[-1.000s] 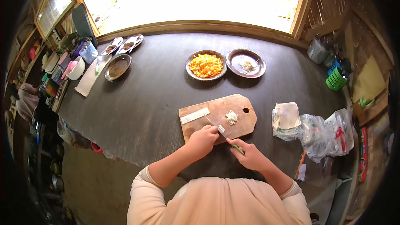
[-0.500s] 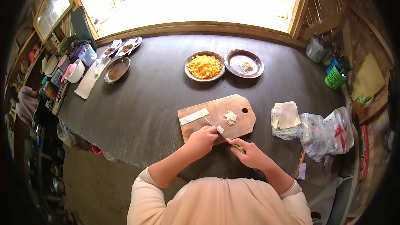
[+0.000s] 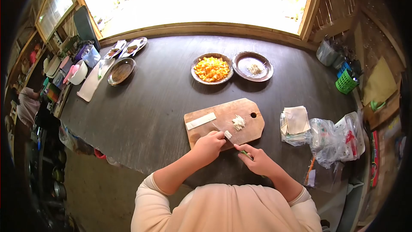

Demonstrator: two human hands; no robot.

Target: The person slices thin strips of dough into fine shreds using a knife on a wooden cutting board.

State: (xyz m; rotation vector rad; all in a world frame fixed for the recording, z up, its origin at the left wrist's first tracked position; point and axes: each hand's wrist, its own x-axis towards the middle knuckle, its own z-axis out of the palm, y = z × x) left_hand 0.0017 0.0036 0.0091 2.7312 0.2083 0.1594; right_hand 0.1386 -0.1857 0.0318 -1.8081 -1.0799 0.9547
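Observation:
A wooden cutting board [image 3: 253,124] lies on the dark table. Near its lower edge my left hand [image 3: 209,147] has its fingers closed on a small white piece [image 3: 228,134]. My right hand [image 3: 257,161] grips a green-handled knife [image 3: 244,153], whose blade slants over the board beside the white piece. A pile of thin white shreds [image 3: 238,123] sits at the board's middle, and a flat white strip [image 3: 201,121] lies at its left.
Beyond the board stand a bowl of orange pieces [image 3: 211,69] and a plate with small dry bits [image 3: 253,67]. An oval brown dish [image 3: 121,71] is at left. Stacked wrappers [image 3: 296,120], plastic bags [image 3: 332,139] and a green basket [image 3: 346,82] are at right. A person [image 3: 28,105] is far left.
The knife blade has shifted slightly against the white piece. Both hands keep their hold and nearly the same place. The whole view has moved a little.

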